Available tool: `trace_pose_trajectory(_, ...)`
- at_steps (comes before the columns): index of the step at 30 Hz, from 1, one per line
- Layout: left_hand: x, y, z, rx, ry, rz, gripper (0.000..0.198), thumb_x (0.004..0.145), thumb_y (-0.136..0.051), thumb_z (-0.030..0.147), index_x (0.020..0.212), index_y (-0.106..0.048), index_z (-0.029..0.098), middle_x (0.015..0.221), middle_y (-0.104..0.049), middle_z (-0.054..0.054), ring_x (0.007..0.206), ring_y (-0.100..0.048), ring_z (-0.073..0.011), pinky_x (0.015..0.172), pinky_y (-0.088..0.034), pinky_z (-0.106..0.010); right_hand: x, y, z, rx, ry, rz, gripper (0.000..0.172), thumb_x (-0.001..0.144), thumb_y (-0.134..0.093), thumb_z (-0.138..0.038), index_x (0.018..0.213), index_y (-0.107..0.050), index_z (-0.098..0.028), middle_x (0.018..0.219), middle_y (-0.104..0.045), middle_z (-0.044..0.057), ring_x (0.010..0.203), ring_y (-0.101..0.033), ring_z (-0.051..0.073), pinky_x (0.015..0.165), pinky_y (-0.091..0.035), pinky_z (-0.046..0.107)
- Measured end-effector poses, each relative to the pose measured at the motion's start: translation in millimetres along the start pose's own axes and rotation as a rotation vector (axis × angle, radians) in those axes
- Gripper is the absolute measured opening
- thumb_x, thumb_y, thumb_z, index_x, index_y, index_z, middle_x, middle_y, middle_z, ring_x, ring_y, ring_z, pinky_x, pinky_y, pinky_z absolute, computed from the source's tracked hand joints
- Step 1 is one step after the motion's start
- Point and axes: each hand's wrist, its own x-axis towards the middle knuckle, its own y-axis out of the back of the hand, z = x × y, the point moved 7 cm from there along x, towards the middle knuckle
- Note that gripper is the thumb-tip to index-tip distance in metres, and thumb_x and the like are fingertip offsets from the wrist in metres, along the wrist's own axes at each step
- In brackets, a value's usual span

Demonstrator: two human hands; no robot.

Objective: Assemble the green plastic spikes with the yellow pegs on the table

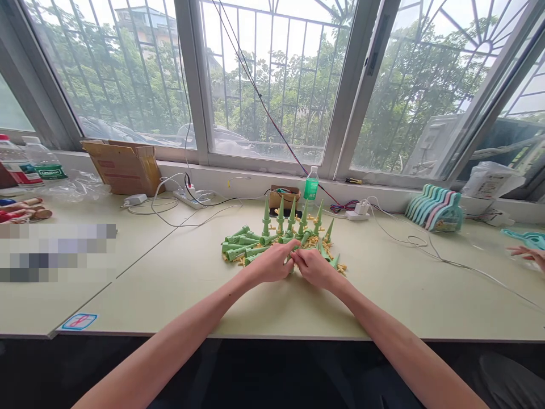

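My left hand (pixel 276 262) and my right hand (pixel 314 266) meet at the front of a pile of plastic parts, both with fingers closed. Between them is a green watering spike, mostly hidden by the fingers. Just behind my hands, several pointed green watering spikes (pixel 304 218) stand upright in a row, with yellow valves near their bases. Loose green tubular spike parts (pixel 236 253) lie to the left of my left hand. Small yellow valves (pixel 342 268) are scattered under and around the pile, some beside my right hand.
A small cardboard box (pixel 284 197) and a green-labelled bottle (pixel 311 184) stand behind the pile. White cables and a power strip (pixel 191 197) run along the back. Teal hangers (pixel 434 209) stand at right, near another person's hand (pixel 528 254). An open carton (pixel 125 167) is at left.
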Motion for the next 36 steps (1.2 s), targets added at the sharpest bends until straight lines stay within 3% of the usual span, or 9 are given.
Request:
trace_pose_trajectory(9, -0.3, -0.4, -2.5, -0.022, 0.022, -0.004, 0.044, 0.084, -0.045, 0.019, 0.127, -0.048, 0.019, 0.069, -0.057, -0.002, 0.075, -0.056, -0.0208, 0.077, -0.045, -0.032, -0.8, -0.6, 0.9, -0.005, 0.001, 0.007, 0.035, 0.097, -0.034, -0.026, 0.065, -0.044, -0.018, 0.055, -0.047, -0.001, 0.049, -0.035, 0.010, 0.051, -0.027, 0.025)
trace_pose_trajectory(36, 0.3, -2.6, -0.1, 0.005, -0.008, -0.018, 0.038, 0.085, -0.042, 0.017, 0.122, -0.050, 0.019, 0.071, -0.060, -0.002, 0.072, -0.059, -0.0187, 0.088, -0.043, -0.033, -2.0, -1.6, 3.3, -0.028, -0.023, -0.027, 0.036, 0.098, -0.034, -0.026, 0.065, -0.046, -0.017, 0.058, -0.051, 0.001, 0.049, -0.038, 0.009, 0.052, -0.027, 0.025)
